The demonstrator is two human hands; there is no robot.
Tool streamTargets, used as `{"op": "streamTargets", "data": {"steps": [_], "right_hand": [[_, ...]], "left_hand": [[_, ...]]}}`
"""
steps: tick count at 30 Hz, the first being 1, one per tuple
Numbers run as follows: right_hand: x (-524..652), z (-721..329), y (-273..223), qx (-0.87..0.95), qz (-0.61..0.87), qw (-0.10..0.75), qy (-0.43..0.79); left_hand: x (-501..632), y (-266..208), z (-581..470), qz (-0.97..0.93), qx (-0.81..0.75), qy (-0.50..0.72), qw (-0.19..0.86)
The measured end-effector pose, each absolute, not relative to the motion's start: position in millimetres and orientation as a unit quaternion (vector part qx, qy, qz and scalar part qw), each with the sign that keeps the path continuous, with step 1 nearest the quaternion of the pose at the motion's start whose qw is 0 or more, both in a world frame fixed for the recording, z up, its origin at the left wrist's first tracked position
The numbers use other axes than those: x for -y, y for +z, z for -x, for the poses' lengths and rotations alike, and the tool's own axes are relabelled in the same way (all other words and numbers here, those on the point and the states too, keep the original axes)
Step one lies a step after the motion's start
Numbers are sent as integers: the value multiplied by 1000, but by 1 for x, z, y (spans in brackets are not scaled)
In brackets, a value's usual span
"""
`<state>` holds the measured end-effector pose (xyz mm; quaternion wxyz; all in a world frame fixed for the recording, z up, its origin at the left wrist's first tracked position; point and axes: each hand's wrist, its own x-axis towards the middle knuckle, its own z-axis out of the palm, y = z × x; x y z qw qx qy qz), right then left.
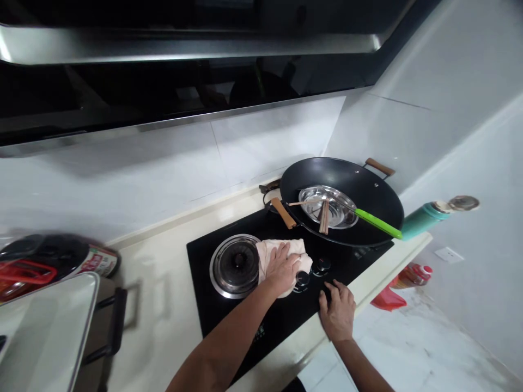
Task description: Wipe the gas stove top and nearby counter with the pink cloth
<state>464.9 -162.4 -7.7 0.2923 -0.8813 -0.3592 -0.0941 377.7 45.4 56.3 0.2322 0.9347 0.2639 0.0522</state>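
My left hand (281,268) holds a pale pink cloth (302,249) down against the black glass cooktop (220,321), its fingers curved over the folds. The cloth lies between the left burner (238,262) with its metal ring and the two control knobs, touching the ring's right side. One knob (302,280) is close by my left fingers. My right hand (338,310) rests at the cooktop's front edge with fingers apart and nothing in it. Part of the cloth is hidden under my left hand.
A black wok (341,171) sits on the right burner, holding a metal dish (312,193), chopsticks (324,216) and a green-handled utensil (378,223). A teal flask (425,220) stands beyond. Left are a pot (87,305) and dark bottle (53,253). A range hood (183,43) hangs overhead.
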Motion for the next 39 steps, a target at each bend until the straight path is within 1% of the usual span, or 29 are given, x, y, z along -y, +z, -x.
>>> {"op": "streamTargets", "data": {"steps": [4,7,12,18,20,22,24,28,30,32,35,37,39], "right_hand": [[163,-466,-8,356,886,284,-91],[164,-467,-10,355,888,278,-87],[165,-468,-12,351,891,276,-88],[164,-469,-13,346,890,284,-90],[164,-469,-12,344,889,287,-89],[163,-469,-12,344,889,288,-88],[163,-468,-12,346,888,289,-88],[162,-468,-14,350,885,292,-95],[163,-469,-13,349,885,294,-96],[164,-469,-8,345,887,293,-94],[160,-455,8,357,880,300,-93],[149,-427,24,409,851,322,-74],[131,-386,41,513,790,336,-10]], "left_hand": [[-22,49,-337,-927,-313,83,191],[-2,43,-306,-928,-314,96,178],[34,43,-249,-938,-273,91,195],[52,61,-197,-951,-183,64,241],[50,65,-185,-947,-180,56,261],[48,63,-168,-943,-199,70,256],[45,53,-140,-937,-246,113,220],[37,15,-52,-875,-412,235,99],[31,-2,-5,-855,-447,260,49],[26,-11,33,-841,-478,254,7],[24,-14,60,-833,-511,212,-26],[24,-11,61,-828,-528,184,-36],[26,-8,57,-823,-542,164,-42]]}}
